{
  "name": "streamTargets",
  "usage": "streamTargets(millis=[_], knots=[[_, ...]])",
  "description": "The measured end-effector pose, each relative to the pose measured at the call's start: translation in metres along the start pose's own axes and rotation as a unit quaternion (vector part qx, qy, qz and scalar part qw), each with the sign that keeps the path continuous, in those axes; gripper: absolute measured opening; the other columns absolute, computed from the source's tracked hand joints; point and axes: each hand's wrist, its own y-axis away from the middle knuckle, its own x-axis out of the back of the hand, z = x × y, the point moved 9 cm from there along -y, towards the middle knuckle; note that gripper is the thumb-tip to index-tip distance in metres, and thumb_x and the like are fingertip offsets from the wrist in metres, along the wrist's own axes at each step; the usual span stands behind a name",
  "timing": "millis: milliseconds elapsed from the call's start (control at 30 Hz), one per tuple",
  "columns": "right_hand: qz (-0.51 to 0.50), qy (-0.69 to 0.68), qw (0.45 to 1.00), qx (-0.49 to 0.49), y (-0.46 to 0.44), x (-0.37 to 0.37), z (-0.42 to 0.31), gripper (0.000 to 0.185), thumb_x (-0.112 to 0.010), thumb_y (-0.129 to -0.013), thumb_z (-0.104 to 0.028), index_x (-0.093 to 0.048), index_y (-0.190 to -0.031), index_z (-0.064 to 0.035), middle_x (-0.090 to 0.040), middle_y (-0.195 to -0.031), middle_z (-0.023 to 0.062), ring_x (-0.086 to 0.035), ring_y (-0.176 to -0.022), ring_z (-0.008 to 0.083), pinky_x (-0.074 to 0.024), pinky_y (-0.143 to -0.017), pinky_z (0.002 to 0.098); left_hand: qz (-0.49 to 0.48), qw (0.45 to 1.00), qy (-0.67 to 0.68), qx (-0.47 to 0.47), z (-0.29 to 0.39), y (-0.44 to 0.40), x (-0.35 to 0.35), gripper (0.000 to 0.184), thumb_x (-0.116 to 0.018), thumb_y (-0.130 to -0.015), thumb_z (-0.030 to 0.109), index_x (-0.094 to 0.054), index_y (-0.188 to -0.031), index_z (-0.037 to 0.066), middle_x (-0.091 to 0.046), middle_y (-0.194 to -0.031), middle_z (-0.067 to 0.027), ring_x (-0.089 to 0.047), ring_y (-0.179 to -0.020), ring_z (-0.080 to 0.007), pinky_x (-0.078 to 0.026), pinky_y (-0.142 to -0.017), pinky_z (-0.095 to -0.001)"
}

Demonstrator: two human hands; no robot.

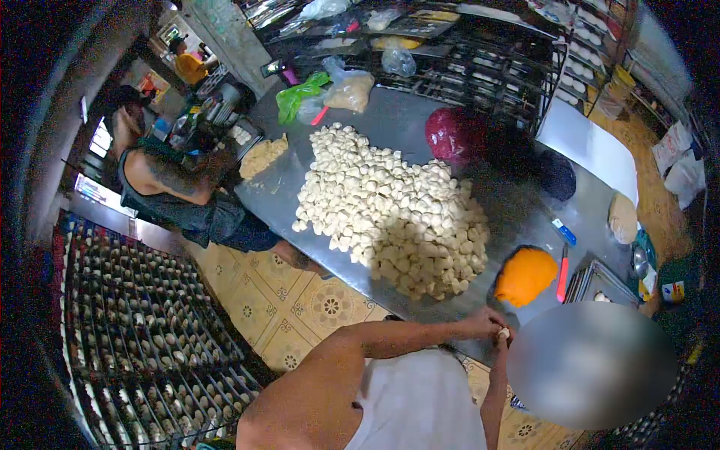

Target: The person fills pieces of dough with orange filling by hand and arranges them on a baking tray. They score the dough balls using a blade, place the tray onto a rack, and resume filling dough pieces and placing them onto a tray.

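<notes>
Over the table's front edge, my left hand [486, 324] has its fingers closed at a small pale dough piece [504, 332]. My right hand [507, 341] meets it there, fingers closed around the same piece and partly hidden by a blurred patch. Just beyond my hands lies a smooth orange dough mass [526, 276]. A wide heap of pale dough pieces [390, 202] covers the middle of the metal table [281, 202]. Right of the orange mass are a red-handled tool [562, 277] and a blue-handled one [564, 232].
Trays [600, 283] sit at the right. A red bundle [452, 135], a dark bundle [555, 176] and a green bag [300, 97] are farther back. Another person [169, 176] stands left beside crumbly dough [262, 156]. A loaded rack [150, 330] fills the lower left.
</notes>
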Motion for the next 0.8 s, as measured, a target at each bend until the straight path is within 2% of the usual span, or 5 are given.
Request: streamTargets(millis=[200,300,333,533,800], knots=[[0.017,-0.088,0.994,-0.054,-0.004,0.036,-0.047,0.027,-0.073,-0.094,-0.017,-0.065,-0.114,-0.0001,-0.065,-0.095,0.0011,-0.059,-0.082,0.0093,-0.0508,-0.073,0.0263,-0.218,0.962,0.073,-0.149,0.081,0.014,-0.065,0.031,-0.062,-0.099,0.02,-0.065,-0.125,0.004,-0.066,-0.126,-0.0077,-0.058,-0.12,-0.0186,-0.045,-0.105,-0.0343],[0.027,-0.075,0.996,0.031,0.006,0.078,-0.07,0.021,-0.07,-0.094,-0.01,-0.066,-0.113,-0.0031,-0.065,-0.092,-0.0003,-0.059,-0.08,0.0081,-0.05,-0.071,0.025,-0.128,0.952,-0.206,-0.187,0.086,0.013,-0.06,0.035,-0.06,-0.095,0.01,-0.061,-0.129,0.006,-0.058,-0.13,-0.0055,-0.055,-0.118,-0.017,-0.046,-0.1,-0.0326],[0.046,-0.051,0.998,0.003,0.009,0.101,-0.057,0.026,-0.072,-0.092,-0.009,-0.067,-0.116,-0.003,-0.065,-0.091,0.0007,-0.059,-0.079,0.0089,-0.0493,-0.069,0.0248,-0.13,0.991,0.016,-0.002,0.037,0.004,-0.058,0.036,-0.062,-0.095,0.013,-0.061,-0.131,0.005,-0.059,-0.124,-0.0047,-0.057,-0.111,-0.0166,-0.046,-0.098,-0.0314],[0.337,0.067,0.936,-0.077,0.061,0.322,-0.054,0.021,-0.064,-0.092,-0.013,-0.071,-0.109,-0.0036,-0.067,-0.078,0.0007,-0.058,-0.069,0.0106,-0.0485,-0.062,0.0284,-0.057,0.993,-0.05,0.086,0.056,0.027,-0.054,0.047,-0.064,-0.099,0.017,-0.052,-0.143,0.003,-0.062,-0.13,-0.0082,-0.058,-0.117,-0.017,-0.045,-0.104,-0.0328],[0.278,0.306,0.897,-0.156,0.069,0.441,0.022,0.023,-0.071,-0.087,-0.022,-0.071,-0.094,-0.0007,-0.065,-0.068,0.0024,-0.06,-0.063,0.0127,-0.049,-0.058,0.0335,-0.041,0.986,-0.079,0.141,0.036,0.045,-0.061,0.043,-0.064,-0.1,0.023,-0.057,-0.138,0.003,-0.066,-0.121,-0.0079,-0.059,-0.115,-0.0165,-0.046,-0.101,-0.0319]])
